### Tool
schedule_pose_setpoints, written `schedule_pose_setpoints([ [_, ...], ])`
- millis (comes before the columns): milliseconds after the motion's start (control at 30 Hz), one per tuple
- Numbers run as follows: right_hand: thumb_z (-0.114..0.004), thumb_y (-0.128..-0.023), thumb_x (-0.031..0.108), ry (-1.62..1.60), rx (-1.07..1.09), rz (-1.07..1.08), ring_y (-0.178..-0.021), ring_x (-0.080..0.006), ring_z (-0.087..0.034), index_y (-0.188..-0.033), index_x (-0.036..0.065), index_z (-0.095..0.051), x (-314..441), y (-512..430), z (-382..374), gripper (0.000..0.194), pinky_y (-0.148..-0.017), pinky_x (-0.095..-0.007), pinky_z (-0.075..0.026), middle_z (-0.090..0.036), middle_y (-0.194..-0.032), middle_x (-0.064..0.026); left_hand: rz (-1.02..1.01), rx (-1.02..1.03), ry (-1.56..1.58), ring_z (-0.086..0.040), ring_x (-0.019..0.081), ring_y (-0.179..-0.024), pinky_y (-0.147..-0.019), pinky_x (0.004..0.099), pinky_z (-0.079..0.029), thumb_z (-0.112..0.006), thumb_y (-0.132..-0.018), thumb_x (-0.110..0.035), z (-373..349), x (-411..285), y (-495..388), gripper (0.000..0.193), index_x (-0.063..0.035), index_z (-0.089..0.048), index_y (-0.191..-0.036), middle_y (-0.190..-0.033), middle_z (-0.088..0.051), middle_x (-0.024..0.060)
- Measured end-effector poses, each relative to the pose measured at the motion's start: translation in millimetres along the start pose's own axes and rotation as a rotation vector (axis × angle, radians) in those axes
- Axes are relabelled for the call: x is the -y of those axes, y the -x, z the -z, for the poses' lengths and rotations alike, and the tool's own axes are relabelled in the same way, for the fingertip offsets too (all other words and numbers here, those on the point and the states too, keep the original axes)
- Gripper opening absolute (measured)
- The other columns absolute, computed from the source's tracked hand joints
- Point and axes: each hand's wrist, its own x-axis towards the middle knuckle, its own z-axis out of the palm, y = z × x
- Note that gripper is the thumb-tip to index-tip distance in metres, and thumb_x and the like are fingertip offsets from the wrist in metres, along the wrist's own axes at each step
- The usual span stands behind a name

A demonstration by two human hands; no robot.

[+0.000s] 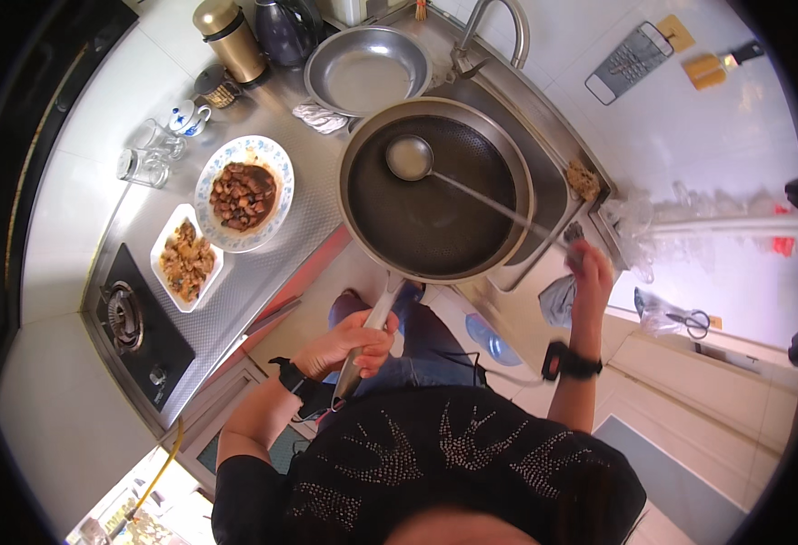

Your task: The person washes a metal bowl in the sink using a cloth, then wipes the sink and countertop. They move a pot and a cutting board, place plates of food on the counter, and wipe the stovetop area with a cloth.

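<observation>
My left hand (365,344) is closed around the metal handle of a large wok (433,231), which I hold up in front of me, partly over the steel sink (542,146). The wok's dark inside looks wet. In my right hand (588,266) is the end of a metal ladle (410,158); its bowl is inside the wok, toward the upper left, with some light liquid in it. To the left, on the counter, a round flower-rimmed plate (278,146) holds brown cubed food in sauce. Beside it stands a white rectangular dish (201,293) of cooked pieces.
A steel basin (372,71) and a white cloth (318,118) lie behind the wok, near the faucet (498,27). Glass jars (143,168), a lidded cup (188,117) and a gold flask (232,44) line the back wall. A gas stove (147,327) is at the left.
</observation>
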Motion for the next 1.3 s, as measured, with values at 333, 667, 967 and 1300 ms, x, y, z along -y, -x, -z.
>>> schedule_pose_setpoints([
  [333,-0.054,-0.094,0.008,0.54,0.535,-0.104,-0.107,-0.0144,-0.061,-0.122,0.001,-0.061,63.5,-37.3,10.6,0.029,-0.09,-0.0282,-0.048,-0.065,-0.118,-0.0071,0.13,0.07,0.014,-0.043,0.0082,-0.048,-0.047,0.0252,-0.041,-0.058,-0.091,-0.012,22.4,-35.8,-51.6,0.019,-0.0058,-0.044,-0.104,-0.065,-0.04,-0.0007],
  [667,-0.052,-0.093,0.01,1.026,0.923,0.424,-0.141,-0.0274,-0.028,-0.147,0.009,-0.034,87.0,-208.2,-77.3,0.057,-0.115,-0.0359,-0.022,-0.03,-0.153,-0.0135,0.205,0.134,-0.014,-0.044,0.0084,-0.05,-0.047,0.025,-0.042,-0.055,-0.091,-0.009,36.1,-73.3,-72.1,0.016,-0.0033,-0.044,-0.101,-0.064,-0.04,0.0002],
  [967,-0.055,-0.091,0.019,1.226,1.073,0.384,-0.144,-0.0308,-0.019,-0.152,0.01,-0.02,69.8,-296.2,-143.5,0.07,-0.117,-0.0365,-0.016,-0.02,-0.156,-0.019,0.258,0.124,-0.038,-0.042,0.0081,-0.049,-0.047,0.024,-0.041,-0.056,-0.091,-0.01,42.9,-94.4,-86.4,0.018,-0.0028,-0.044,-0.101,-0.064,-0.039,-0.0005],
  [1300,-0.059,-0.088,0.019,1.218,1.242,0.599,-0.146,-0.0312,-0.014,-0.152,0.007,-0.018,42.6,-375.3,-191.6,0.077,-0.118,-0.0367,-0.015,-0.011,-0.159,-0.0186,0.255,0.096,0.007,-0.041,0.0078,-0.049,-0.047,0.0242,-0.04,-0.056,-0.092,-0.012,46.3,-104.8,-97.9,0.018,-0.0035,-0.044,-0.103,-0.065,-0.037,-0.0008],
])
